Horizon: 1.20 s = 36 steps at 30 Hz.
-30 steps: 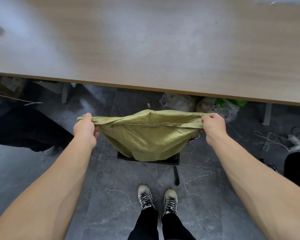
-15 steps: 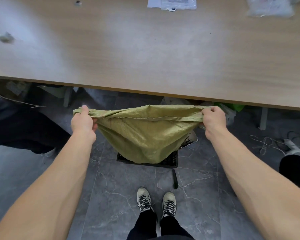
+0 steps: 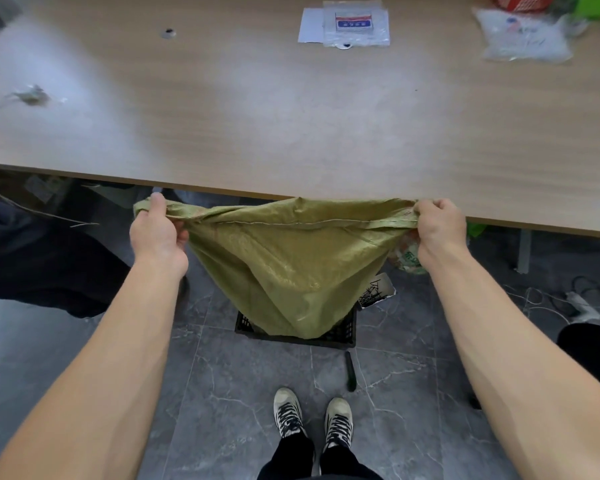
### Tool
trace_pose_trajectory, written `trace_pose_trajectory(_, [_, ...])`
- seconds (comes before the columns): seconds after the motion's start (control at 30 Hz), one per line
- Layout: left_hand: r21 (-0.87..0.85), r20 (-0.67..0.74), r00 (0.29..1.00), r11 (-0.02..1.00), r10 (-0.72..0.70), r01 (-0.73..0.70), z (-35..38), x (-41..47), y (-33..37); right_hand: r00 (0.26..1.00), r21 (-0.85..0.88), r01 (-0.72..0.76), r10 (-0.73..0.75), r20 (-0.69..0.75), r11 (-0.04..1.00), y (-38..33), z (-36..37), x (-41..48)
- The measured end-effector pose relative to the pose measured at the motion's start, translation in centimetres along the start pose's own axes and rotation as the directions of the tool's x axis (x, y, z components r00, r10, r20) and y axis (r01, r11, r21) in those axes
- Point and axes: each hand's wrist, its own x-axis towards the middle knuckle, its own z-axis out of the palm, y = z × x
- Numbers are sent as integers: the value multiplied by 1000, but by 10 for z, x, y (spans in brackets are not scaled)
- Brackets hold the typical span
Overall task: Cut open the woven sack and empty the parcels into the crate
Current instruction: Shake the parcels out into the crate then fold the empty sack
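Two clear plastic packets (image 3: pixel 355 24) lie at the far side of the table (image 3: pixel 291 116), and loose cables (image 3: pixel 551 299) sprawl on the grey tiled floor (image 3: pixel 222 393) to the right. A slim dark tool (image 3: pixel 350 370) lies between the black crate (image 3: pixel 340 336) and the person's shoes (image 3: pixel 288 410). The green woven sack (image 3: pixel 284 268) hangs over the crate and hides most of it; one printed parcel (image 3: pixel 376 291) shows at its right rim. Both arms reach forward, spread wide. The left hand (image 3: pixel 158 237) grips the sack's left corner with curled fingers and the right hand (image 3: pixel 439 230) clutches the right corner, which pulls the stitched hem taut just beside the table's near edge. Open floor flanks the crate.
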Motion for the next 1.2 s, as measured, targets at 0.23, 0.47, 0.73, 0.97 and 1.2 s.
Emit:
trace_pose_trajectory(0.23, [-31,13,999,999,33,-33,7,-8,10,1000,-13,0,0,28,1000,-13,0,-7])
trace_pose_trajectory(0.47, [30,2,1000,1000,3,-3,2,-19,0,998,-97,-6,13,64,995,-8,-3,-10])
trace_pose_trajectory(0.73, [-65,-15,999,997,29,-30,13,-35,27,996,-9,87,-87,25,996,-33,-10,-14])
trace_pose_trajectory(0.97, [-158,-31,999,987,16,-21,6,-39,40,992,63,117,-119,35,991,-47,-22,-14])
trace_pose_trajectory(1.2, [-159,14,1000,987,13,-10,8,-50,47,992,33,123,-124,36,992,-51,-22,-22])
